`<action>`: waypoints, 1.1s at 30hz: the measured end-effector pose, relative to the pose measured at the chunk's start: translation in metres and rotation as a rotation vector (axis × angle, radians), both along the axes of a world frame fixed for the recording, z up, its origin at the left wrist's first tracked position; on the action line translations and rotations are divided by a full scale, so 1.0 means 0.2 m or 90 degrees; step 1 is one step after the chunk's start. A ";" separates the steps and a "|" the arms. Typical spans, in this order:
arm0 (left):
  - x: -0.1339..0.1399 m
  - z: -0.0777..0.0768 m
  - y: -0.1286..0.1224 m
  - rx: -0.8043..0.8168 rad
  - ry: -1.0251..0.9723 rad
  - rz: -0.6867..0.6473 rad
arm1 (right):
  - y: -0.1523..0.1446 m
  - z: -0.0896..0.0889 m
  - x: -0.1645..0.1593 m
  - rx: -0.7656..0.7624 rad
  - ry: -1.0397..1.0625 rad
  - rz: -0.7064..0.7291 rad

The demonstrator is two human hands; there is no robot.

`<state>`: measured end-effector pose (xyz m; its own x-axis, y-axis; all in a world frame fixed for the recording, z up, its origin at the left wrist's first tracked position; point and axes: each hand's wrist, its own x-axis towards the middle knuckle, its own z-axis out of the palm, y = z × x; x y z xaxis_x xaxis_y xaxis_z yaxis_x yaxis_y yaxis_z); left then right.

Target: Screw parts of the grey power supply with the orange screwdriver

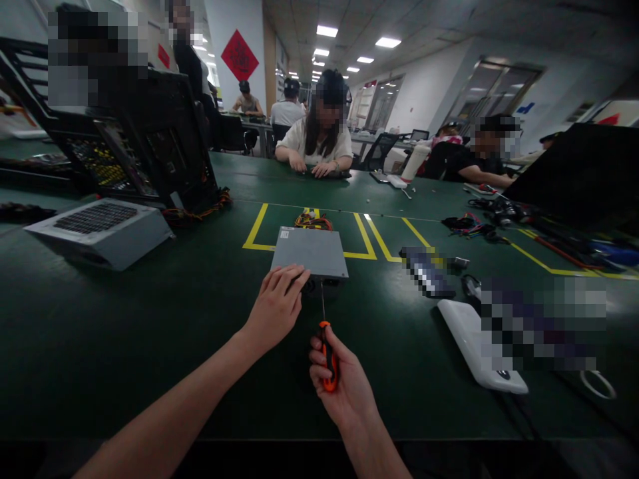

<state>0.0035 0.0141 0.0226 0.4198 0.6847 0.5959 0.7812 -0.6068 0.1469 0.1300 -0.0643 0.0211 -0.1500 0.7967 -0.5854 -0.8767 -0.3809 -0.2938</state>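
A grey metal computer power supply (312,253) lies on the green table in front of me, its bundle of coloured cables (313,220) at the far side. My left hand (279,299) holds its near left corner, fingers together over the top edge; the thumb is mostly hidden. In my right hand (342,376) is a screwdriver (328,359) with an orange and black handle, fingers wrapped round it. The thin shaft points away from me, and its tip meets the dark near face of the power supply. What the tip touches is too small to make out.
To the left lie another power supply (102,229) and an open black computer case (164,143). A white power bank (482,346) and cables (472,225) lie on the right. Yellow tape (372,239) marks the table (200,293). Across it a person (319,136) sits working.
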 end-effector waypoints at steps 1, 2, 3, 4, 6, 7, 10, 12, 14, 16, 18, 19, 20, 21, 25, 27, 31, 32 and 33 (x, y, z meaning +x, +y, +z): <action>0.00 0.00 0.00 0.000 0.001 0.003 | 0.00 0.00 0.00 -0.002 -0.010 0.005; 0.00 0.00 0.00 0.000 0.002 0.005 | 0.00 0.00 0.00 -0.004 -0.017 0.016; -0.01 0.00 0.00 0.000 0.002 0.005 | 0.00 0.00 -0.01 -0.006 -0.020 0.029; -0.01 0.00 0.00 0.000 0.002 0.005 | 0.00 0.00 -0.01 -0.007 -0.019 0.042; -0.01 0.00 0.00 0.000 0.001 0.003 | 0.00 0.00 -0.01 -0.001 -0.007 0.052; -0.01 0.00 0.00 0.000 -0.001 0.003 | 0.00 0.00 -0.01 0.007 0.000 0.048; -0.02 0.00 0.00 -0.003 -0.008 0.003 | 0.00 0.01 -0.01 0.017 0.002 0.016; -0.02 0.00 0.01 -0.006 -0.014 0.002 | -0.01 0.01 -0.01 0.010 -0.012 -0.004; -0.02 0.00 0.02 -0.010 -0.019 -0.004 | -0.01 0.02 -0.01 -0.005 -0.020 -0.001; -0.02 -0.01 0.02 -0.012 -0.024 -0.013 | -0.01 0.02 -0.01 -0.021 -0.012 0.032; -0.02 -0.02 0.02 -0.011 -0.030 -0.019 | -0.01 0.02 -0.01 -0.022 0.005 0.062; -0.02 -0.02 0.03 -0.010 -0.032 -0.021 | -0.01 0.02 -0.02 -0.014 0.015 0.065; -0.02 -0.02 0.03 -0.009 -0.034 -0.022 | -0.01 0.01 -0.02 -0.007 0.023 0.061; -0.02 -0.02 0.03 -0.007 -0.036 -0.023 | -0.01 0.01 -0.02 -0.003 0.026 0.049; -0.03 -0.02 0.03 -0.005 -0.027 -0.021 | -0.01 0.01 -0.03 -0.023 0.006 0.007; -0.03 -0.02 0.02 -0.008 -0.021 -0.020 | -0.01 0.02 -0.04 -0.032 -0.002 0.019; -0.03 -0.02 0.02 -0.013 -0.017 -0.012 | -0.01 0.03 -0.04 -0.022 -0.006 0.048; -0.02 -0.02 0.02 -0.013 -0.016 -0.008 | -0.01 0.02 -0.04 -0.018 -0.002 0.042; -0.02 -0.01 0.01 -0.013 -0.017 -0.004 | -0.01 0.02 -0.04 -0.018 0.005 0.032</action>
<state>-0.0010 0.0169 0.0198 0.4085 0.6938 0.5931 0.7728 -0.6087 0.1798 0.1227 -0.0661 0.0260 -0.1940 0.7715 -0.6059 -0.8583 -0.4326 -0.2761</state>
